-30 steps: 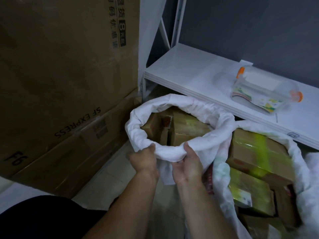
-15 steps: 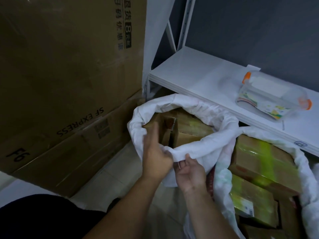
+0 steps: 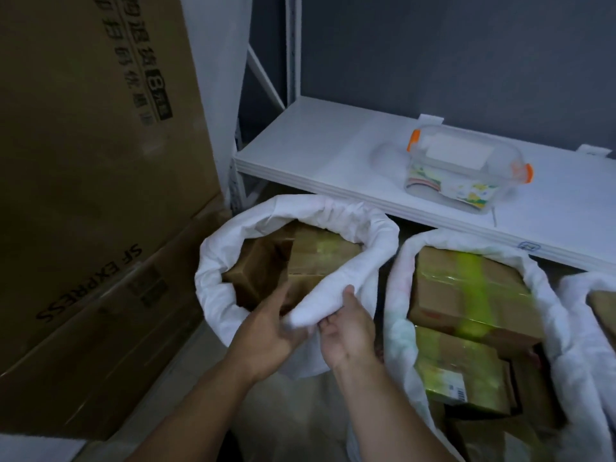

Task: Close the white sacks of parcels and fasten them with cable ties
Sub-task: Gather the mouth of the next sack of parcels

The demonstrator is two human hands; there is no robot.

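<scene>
The white sack (image 3: 213, 288) stands on the floor just below the shelf (image 3: 316, 155), mouth wide open, rim rolled down, boxes (image 3: 320, 261) showing inside. Its near rim runs sideways across both hands. The right hand (image 3: 350, 331) grasps it from underneath; the left hand (image 3: 271, 331) has straightish fingers (image 3: 278, 296) inside the mouth, and I cannot tell if they grip

The sack (image 3: 350, 221) is showing soft, matt, wrinkled white fabric. Its parcels (image 3: 320, 261) are looking like dull brown cardboard under glossy tape. The shelf (image 3: 316, 155) is appearing smooth and white; the tub (image 3: 466, 168) is gleaming as clear plastic.
</scene>
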